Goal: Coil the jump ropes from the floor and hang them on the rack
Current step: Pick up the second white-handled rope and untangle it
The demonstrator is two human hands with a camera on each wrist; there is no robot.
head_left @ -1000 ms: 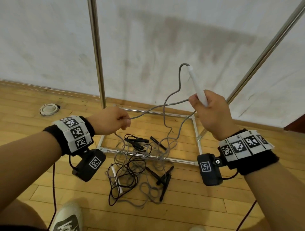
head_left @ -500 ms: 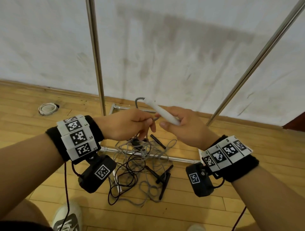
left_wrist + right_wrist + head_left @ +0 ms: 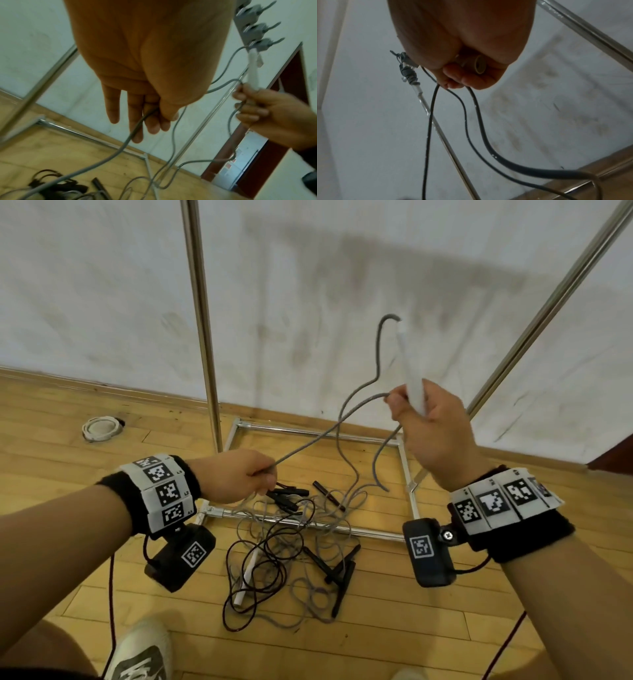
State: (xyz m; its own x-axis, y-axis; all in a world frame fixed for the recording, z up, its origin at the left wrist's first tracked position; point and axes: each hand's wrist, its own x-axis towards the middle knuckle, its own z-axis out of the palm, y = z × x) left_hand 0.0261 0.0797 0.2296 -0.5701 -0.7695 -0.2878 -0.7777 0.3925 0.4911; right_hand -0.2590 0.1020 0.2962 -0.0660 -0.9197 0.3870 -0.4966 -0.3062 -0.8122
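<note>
Grey rope [image 3: 308, 441] pinched by both hands' fingers [image 3: 169, 115], w/ tangled ropes [image 3: 284, 546] over rack base [image 3: 370, 533].

The head view looks forward and down from above both forearms onto the floor [image 3: 479, 611] and the rack [image 3: 202, 320] by the wall. The left wrist view sits close under the left hand [image 3: 145, 67], facing along it and across to the right hand [image 3: 267, 108]. The right wrist view looks up past the right hand at the same rack.
</note>
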